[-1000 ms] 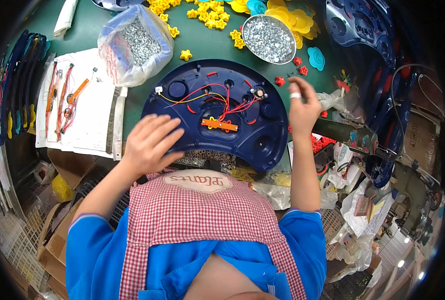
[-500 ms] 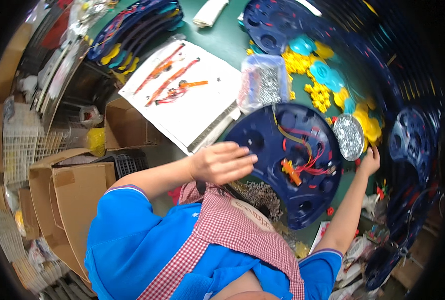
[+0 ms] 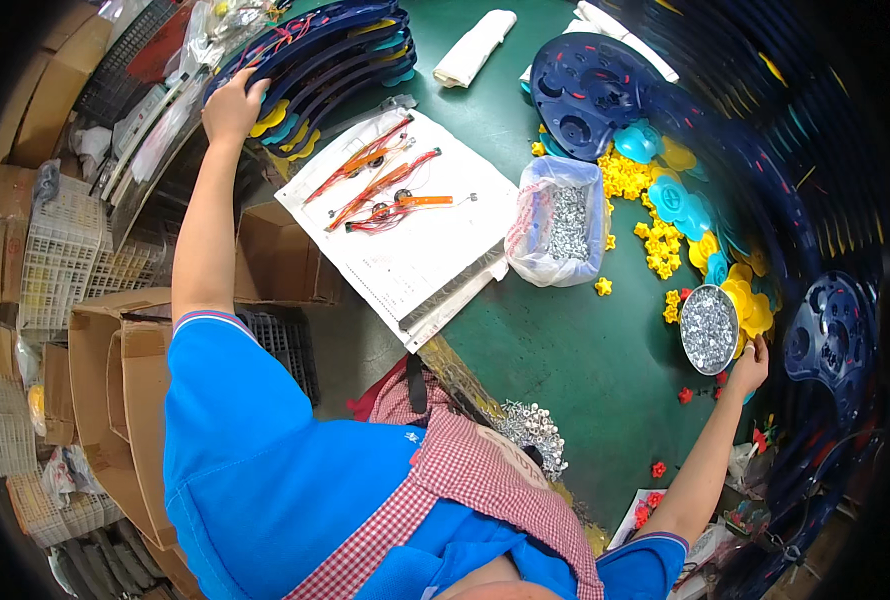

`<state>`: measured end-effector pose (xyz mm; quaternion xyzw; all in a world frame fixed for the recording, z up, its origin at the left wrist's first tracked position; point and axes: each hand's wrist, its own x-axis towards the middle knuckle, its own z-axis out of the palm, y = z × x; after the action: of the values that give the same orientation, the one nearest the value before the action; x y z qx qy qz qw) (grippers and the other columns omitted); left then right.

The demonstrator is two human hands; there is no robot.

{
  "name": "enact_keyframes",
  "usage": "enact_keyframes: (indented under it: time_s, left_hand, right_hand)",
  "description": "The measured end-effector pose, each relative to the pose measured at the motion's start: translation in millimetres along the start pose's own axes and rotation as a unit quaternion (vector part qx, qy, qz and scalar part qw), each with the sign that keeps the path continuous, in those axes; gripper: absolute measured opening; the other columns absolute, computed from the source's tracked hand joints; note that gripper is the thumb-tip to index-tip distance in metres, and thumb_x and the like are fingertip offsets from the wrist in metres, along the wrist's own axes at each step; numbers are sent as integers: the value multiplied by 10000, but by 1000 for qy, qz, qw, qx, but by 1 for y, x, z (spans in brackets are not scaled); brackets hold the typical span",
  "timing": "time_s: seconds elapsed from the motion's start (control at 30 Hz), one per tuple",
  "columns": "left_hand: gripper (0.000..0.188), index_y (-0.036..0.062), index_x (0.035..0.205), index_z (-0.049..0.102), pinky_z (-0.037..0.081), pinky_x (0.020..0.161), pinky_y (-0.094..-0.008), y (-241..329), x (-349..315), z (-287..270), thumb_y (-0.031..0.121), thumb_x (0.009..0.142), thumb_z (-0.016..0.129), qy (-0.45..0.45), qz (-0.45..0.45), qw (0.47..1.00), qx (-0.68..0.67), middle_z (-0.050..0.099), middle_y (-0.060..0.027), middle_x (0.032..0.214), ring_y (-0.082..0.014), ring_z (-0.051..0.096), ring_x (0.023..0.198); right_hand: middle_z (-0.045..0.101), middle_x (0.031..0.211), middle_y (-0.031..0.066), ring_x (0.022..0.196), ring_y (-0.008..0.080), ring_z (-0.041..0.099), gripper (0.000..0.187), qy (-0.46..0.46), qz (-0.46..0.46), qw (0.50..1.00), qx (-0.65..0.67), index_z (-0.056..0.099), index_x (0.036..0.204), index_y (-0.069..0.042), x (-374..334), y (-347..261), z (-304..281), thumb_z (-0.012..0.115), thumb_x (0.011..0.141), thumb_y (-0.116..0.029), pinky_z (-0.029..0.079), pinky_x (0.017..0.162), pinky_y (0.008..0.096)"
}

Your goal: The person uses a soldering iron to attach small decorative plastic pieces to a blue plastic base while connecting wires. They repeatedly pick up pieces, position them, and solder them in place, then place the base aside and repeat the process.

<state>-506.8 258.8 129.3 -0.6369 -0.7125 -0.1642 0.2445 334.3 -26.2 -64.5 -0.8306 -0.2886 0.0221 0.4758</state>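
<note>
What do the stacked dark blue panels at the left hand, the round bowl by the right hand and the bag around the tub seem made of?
Stacked panels: probably moulded plastic, semi-gloss, judging by even colour and smooth curved edges. Round bowl: smooth pale rim, perhaps metal or plastic; its contents hide the inside. Bag: thin plastic film, crinkled and partly see-through.

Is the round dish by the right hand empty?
Not empty: silvery pieces spread across the round dish nearly to its rim; depth hidden.
</note>
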Motion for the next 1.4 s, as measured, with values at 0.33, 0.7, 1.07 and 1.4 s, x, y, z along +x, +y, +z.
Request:
enact_keyframes:
  time_s: [0.33, 0.7, 1.07, 1.4]
  left_hand:
    - [359, 275, 1253, 616, 544, 797, -456, 0, 12, 24, 410, 923, 587, -36, -48, 997, 41, 716, -145, 992, -364, 684, 913]
    - [296, 159, 1132, 692, 525, 837, -408, 108, -16, -23, 334, 901, 634, 277, 170, 946, -7, 675, -108, 1157, -308, 665, 984]
    - [450, 109, 1253, 626, 415, 1058, -424, 493, -103, -26, 163, 808, 659, -428, 474, 759, -131, 406, -141, 1504, -325, 386, 1380]
    - [375, 128, 1197, 572, 562, 755, -412, 543, -113, 24, 76, 826, 578, -118, 539, 806, -213, 657, -98, 1171, -302, 675, 976]
  right_hand:
    - [656, 1209, 142, 1047, 245, 653, 324, 5, -21, 999, -40, 651, 1213, -2, 11, 4, 2, 598, 903, -81, 493, 909, 311]
    - [681, 1148, 181, 1055, 297, 648, 294, 58, -49, 994, -83, 701, 1123, 12, 22, 23, 5, 604, 867, -97, 483, 934, 350]
    - [671, 940, 121, 830, 309, 654, 218, 82, -459, 884, -46, 669, 1003, -3, -168, -110, -52, 692, 790, 39, 531, 741, 414]
    - [612, 898, 23, 810, 208, 614, 238, -260, -436, 858, -83, 709, 901, -100, -307, -83, -110, 740, 668, -57, 517, 713, 361]
